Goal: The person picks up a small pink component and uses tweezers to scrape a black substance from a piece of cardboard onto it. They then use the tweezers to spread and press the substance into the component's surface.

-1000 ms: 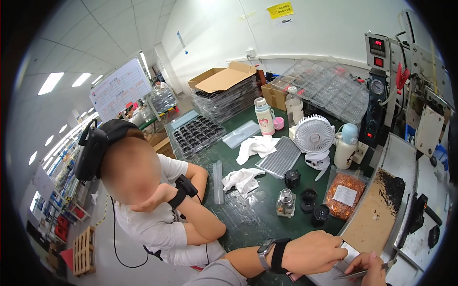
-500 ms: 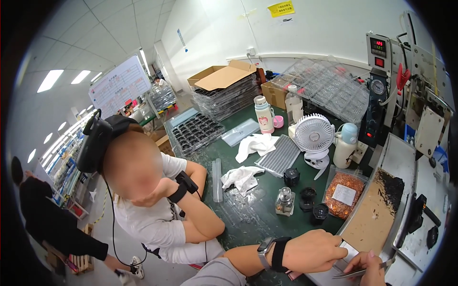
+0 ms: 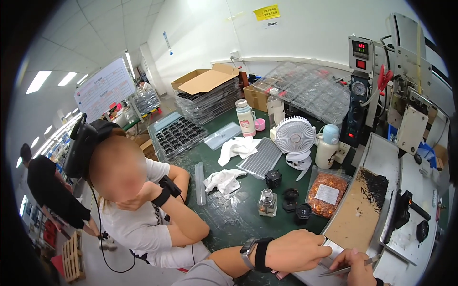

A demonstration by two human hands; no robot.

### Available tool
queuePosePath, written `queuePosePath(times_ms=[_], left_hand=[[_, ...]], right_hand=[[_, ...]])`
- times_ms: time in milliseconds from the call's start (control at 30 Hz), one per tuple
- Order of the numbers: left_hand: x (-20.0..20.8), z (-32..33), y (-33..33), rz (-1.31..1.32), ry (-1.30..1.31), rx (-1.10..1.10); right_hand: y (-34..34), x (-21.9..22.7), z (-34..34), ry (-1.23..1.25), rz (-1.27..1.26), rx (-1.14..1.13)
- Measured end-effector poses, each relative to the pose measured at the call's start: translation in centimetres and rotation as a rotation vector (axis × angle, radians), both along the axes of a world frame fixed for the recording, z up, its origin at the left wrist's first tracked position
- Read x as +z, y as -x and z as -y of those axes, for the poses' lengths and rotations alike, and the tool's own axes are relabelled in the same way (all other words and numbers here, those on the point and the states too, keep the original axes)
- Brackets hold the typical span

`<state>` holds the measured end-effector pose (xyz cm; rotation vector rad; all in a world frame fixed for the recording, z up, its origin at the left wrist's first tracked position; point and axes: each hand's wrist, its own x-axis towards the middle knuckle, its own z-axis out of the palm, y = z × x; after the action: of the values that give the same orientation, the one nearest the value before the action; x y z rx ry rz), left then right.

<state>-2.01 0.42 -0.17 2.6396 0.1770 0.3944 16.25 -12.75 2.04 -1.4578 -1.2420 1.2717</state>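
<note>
My left hand (image 3: 298,250), with a watch (image 3: 248,250) and a black band on its wrist, is at the front edge of the bench. Its fingers are curled downward and closed; whatever lies under the fingertips is hidden. Close beside it, my right hand (image 3: 358,268) grips a pair of metal tweezers (image 3: 339,272), points toward the left hand. A white piece (image 3: 333,248) lies just beyond the two hands. Past it is a brown board (image 3: 352,220) in a metal tray, with black bits (image 3: 373,187) heaped at its far end.
A bag of copper-coloured parts (image 3: 325,194), black round parts (image 3: 303,211), a glass bottle (image 3: 267,204) and a white fan (image 3: 295,136) stand on the green bench. A co-worker (image 3: 143,209) leans at the left. Machinery (image 3: 412,126) rises at the right.
The view has turned slightly right, so the bench appears further left. The person in black in the background has shifted. My hands keep nearly the same pose, tweezers still held.
</note>
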Motion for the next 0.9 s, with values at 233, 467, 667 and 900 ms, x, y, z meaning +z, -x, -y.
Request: queuePosePath(times_ms=[233, 467, 667, 900], left_hand=[[0.3, 0.1, 0.0, -0.008, -0.005, 0.002], [0.3, 0.5, -0.1, 0.029, -0.013, 0.042], [1.2, 0.4, 0.0, 0.335, -0.045, 0.018], [1.0, 0.8, -0.2, 0.477, 0.082, -0.140]], right_hand=[[0.1, 0.1, 0.1, 0.008, -0.025, -0.015], [0.3, -0.2, 0.1, -0.019, -0.075, -0.045], [0.9, 0.4, 0.0, -0.027, -0.107, -0.106], [0.1, 0.1, -0.1, -0.054, -0.033, 0.045]])
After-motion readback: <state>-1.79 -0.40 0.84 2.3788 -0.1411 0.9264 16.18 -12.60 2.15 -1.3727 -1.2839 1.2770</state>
